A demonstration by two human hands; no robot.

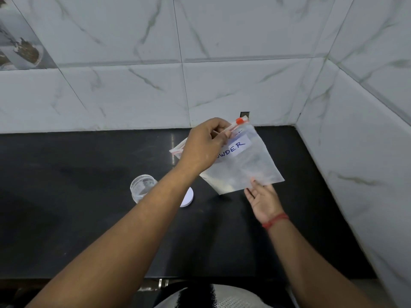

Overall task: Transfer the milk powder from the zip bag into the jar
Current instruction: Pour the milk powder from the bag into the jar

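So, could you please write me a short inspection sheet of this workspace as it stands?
Surface: dark counter, glossy, against the wall.
Job's things: zip bag held above the counter, tilted, slider end up, a little powder in the low corner; clear jar upright, uncapped; white lid on the counter, partly behind the left forearm.
Clutter: nothing seen.
Hands: left hand pinches the bag's top edge; right hand, palm open, fingertips touch the bag's lower edge.
Cables: nothing seen.
Surroundings: marble-look tiled walls meeting in a corner on the right; small dark cut-out at the wall's base.
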